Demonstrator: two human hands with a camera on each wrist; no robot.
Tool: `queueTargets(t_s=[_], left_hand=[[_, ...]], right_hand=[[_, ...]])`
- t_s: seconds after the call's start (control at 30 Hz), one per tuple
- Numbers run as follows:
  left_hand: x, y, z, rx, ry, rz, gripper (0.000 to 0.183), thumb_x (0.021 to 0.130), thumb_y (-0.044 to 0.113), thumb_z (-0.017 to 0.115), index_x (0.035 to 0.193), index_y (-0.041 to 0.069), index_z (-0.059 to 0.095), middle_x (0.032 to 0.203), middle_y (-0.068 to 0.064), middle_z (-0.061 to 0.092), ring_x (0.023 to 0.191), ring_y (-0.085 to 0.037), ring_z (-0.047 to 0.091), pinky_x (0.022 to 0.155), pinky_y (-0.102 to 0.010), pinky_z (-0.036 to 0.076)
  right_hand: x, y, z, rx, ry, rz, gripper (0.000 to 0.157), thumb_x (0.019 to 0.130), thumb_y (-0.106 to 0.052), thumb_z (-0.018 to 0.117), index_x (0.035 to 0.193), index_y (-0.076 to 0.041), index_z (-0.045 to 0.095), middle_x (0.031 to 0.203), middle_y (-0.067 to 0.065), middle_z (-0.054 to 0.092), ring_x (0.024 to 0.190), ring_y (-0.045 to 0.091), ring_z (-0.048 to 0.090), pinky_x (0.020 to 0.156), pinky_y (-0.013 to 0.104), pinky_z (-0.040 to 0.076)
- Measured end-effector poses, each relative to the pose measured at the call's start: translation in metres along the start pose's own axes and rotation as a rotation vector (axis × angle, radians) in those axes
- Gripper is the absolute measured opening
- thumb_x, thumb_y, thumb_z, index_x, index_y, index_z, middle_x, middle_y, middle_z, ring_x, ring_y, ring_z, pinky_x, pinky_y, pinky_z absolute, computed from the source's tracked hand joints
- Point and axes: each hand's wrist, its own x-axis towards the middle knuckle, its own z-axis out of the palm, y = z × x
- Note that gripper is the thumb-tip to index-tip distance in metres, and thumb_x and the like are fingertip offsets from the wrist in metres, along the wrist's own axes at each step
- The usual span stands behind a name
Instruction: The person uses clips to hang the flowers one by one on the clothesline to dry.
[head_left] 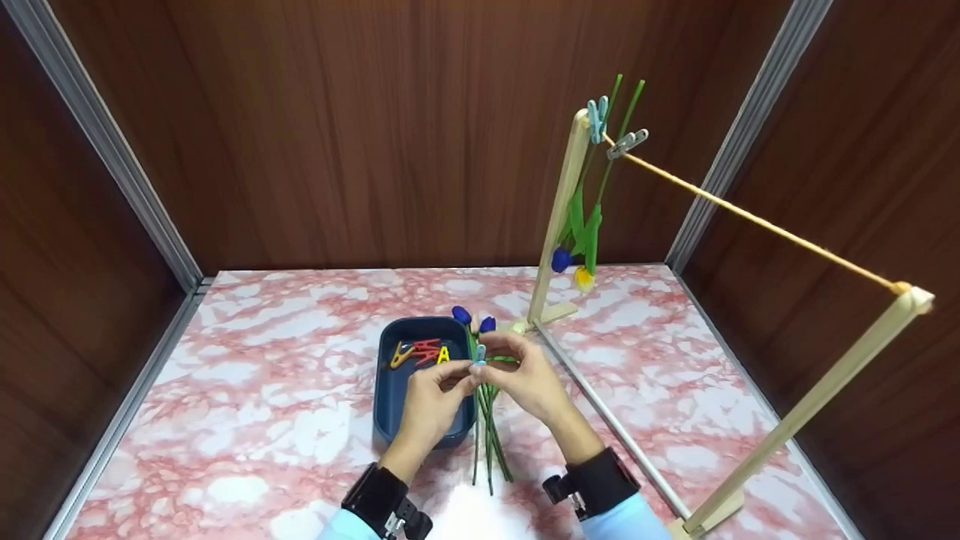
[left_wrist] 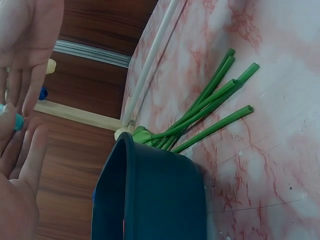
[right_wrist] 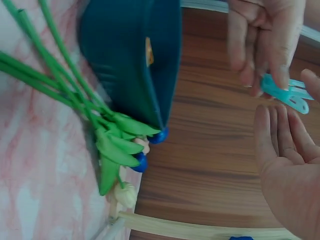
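Container [head_left: 394, 397], dark blue and deep, sits on the bench [head_left: 247, 427] with its long axis running from 12 to 6 o'clock in the head view; at its 12 o'clock end lie an orange clip [head_left: 401, 355], red clips [head_left: 426, 345] too overlapped to count, and a yellow clip [head_left: 443, 354] partly behind a hand. Above the container's 3 o'clock edge, a light blue clip [right_wrist: 280, 92] is held in the air, the left hand [head_left: 431, 394] clamping thumb and fingers on one end. The right hand [head_left: 529, 375] meets it from 4 o'clock, thumb near the other end and fingers cupped below; whether they grip it I cannot tell. In the right wrist view the clip's long axis slants from 10 to 4 o'clock, its split end towards 4; the pinched end is covered. Just beside the container, a tulip bundle [right_wrist: 120, 147] lies with blooms towards 12 o'clock and stems towards 6 in the head view, its middle hidden by the right hand. At 1 o'clock, a cord [head_left: 750, 218] carries a blue clothespin [head_left: 597, 120] and a grey clothespin [head_left: 627, 144]; beneath hang a blue tulip [head_left: 562, 260] and a yellow tulip [head_left: 584, 279], heads down. The left wrist view cuts off both hands.
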Motion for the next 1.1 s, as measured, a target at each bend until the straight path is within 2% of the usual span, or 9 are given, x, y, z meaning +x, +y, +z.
queueTargets(t_s=[0.2, 0.43, 0.57, 0.7, 0.8, 0.97, 1.1], left_hand=[[-0.002, 0.004, 0.004, 0.047, 0.016, 0.012, 0.017, 0.086, 0.024, 0.075, 0.103, 0.019, 0.078, 0.087, 0.004, 0.075, 0.079, -0.01, 0.07, 0.072, -0.025, 0.057], [-0.001, 0.014, 0.007, -0.004, 0.027, -0.017, 0.015, 0.086, 0.012, 0.075, 0.1, 0.012, 0.078, 0.086, -0.005, 0.076, 0.078, -0.02, 0.072, 0.07, -0.026, 0.058], [-0.005, 0.034, 0.006, -0.006, 0.022, -0.014, 0.013, 0.086, 0.008, 0.075, 0.098, 0.005, 0.078, 0.083, -0.012, 0.075, 0.076, -0.026, 0.072, 0.069, -0.027, 0.058], [-0.009, 0.05, 0.004, -0.008, 0.032, -0.011, 0.014, 0.086, 0.012, 0.075, 0.097, 0.004, 0.078, 0.083, -0.014, 0.074, 0.076, -0.027, 0.072, 0.068, -0.026, 0.058], [-0.009, 0.048, 0.005, -0.004, 0.038, -0.015, 0.015, 0.086, 0.015, 0.076, 0.098, 0.006, 0.078, 0.085, -0.013, 0.075, 0.076, -0.025, 0.072, 0.068, -0.025, 0.057], [-0.001, 0.027, 0.009, 0.005, 0.035, -0.021, 0.016, 0.086, 0.015, 0.076, 0.101, 0.01, 0.078, 0.087, -0.007, 0.076, 0.078, -0.021, 0.072, 0.069, -0.025, 0.057], [0.003, 0.02, 0.011, 0.004, 0.046, 0.017, 0.017, 0.084, 0.019, 0.079, 0.101, 0.015, 0.078, 0.087, -0.002, 0.076, 0.078, -0.016, 0.071, 0.07, -0.025, 0.057]], right_hand=[[0.004, -0.01, -0.003, 0.005, -0.008, 0.002, 0.035, 0.083, -0.003, 0.077, 0.116, 0.003, 0.067, 0.115, 0.026, 0.066, 0.105, 0.037, 0.064, 0.085, 0.029, 0.056], [0.004, -0.013, -0.008, 0.073, -0.017, 0.057, 0.037, 0.08, 0.0, 0.079, 0.114, 0.009, 0.067, 0.115, 0.029, 0.065, 0.105, 0.033, 0.066, 0.081, 0.025, 0.055], [0.003, -0.012, -0.01, 0.071, -0.031, 0.042, 0.036, 0.081, 0.001, 0.078, 0.114, 0.01, 0.067, 0.113, 0.03, 0.066, 0.103, 0.033, 0.066, 0.081, 0.025, 0.055], [0.003, -0.013, -0.009, 0.046, -0.019, 0.027, 0.033, 0.082, -0.003, 0.079, 0.112, 0.007, 0.069, 0.11, 0.026, 0.068, 0.1, 0.032, 0.067, 0.081, 0.027, 0.055], [0.003, -0.015, -0.009, 0.043, 0.004, 0.024, 0.032, 0.081, -0.004, 0.079, 0.11, 0.006, 0.071, 0.108, 0.026, 0.069, 0.098, 0.031, 0.068, 0.079, 0.028, 0.056], [0.004, -0.015, -0.009, 0.053, 0.05, 0.01, 0.027, 0.08, -0.002, 0.08, 0.105, 0.005, 0.073, 0.103, 0.025, 0.071, 0.091, 0.032, 0.067, 0.073, 0.025, 0.056], [0.007, -0.015, -0.01, 0.057, 0.091, -0.048, 0.023, 0.079, -0.001, 0.08, 0.1, 0.006, 0.075, 0.098, 0.023, 0.072, 0.092, 0.034, 0.069, 0.073, 0.025, 0.056]])
